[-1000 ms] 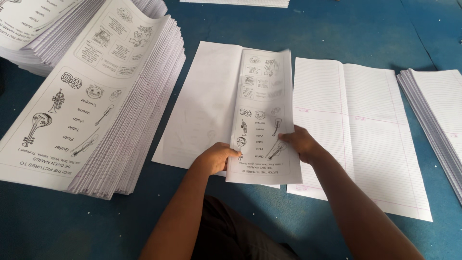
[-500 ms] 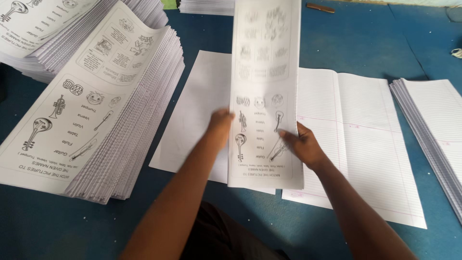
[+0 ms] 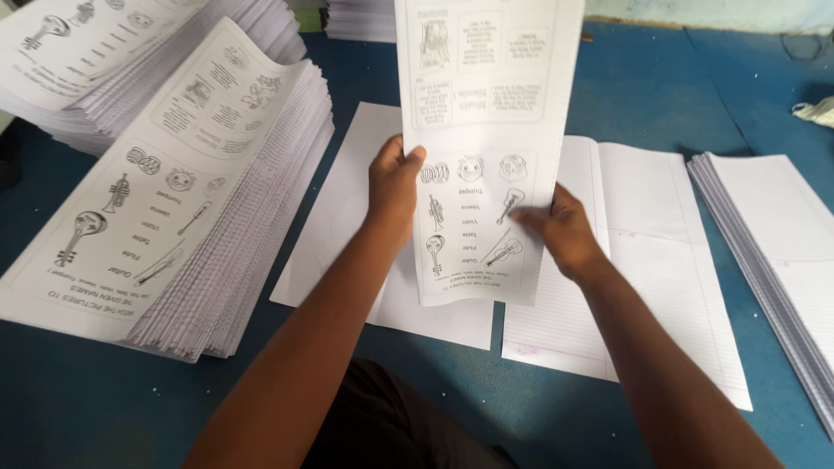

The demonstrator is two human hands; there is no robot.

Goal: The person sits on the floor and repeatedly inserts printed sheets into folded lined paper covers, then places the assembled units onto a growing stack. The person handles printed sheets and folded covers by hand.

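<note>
I hold a long printed sheet with black line drawings of musical instruments, raised off the blue table. My left hand grips its left edge, thumb on the front. My right hand pinches its lower right part. Under the sheet lie a blank white sheet and a ruled sheet with a centre fold.
A tall stack of the same printed sheets stands at the left, with another stack behind it. A stack of ruled sheets lies at the right edge. More paper is at the back.
The printed sheet has risen from lying on the table to standing upright before me. My left hand slid up its left edge; my right hand kept hold lower down.
</note>
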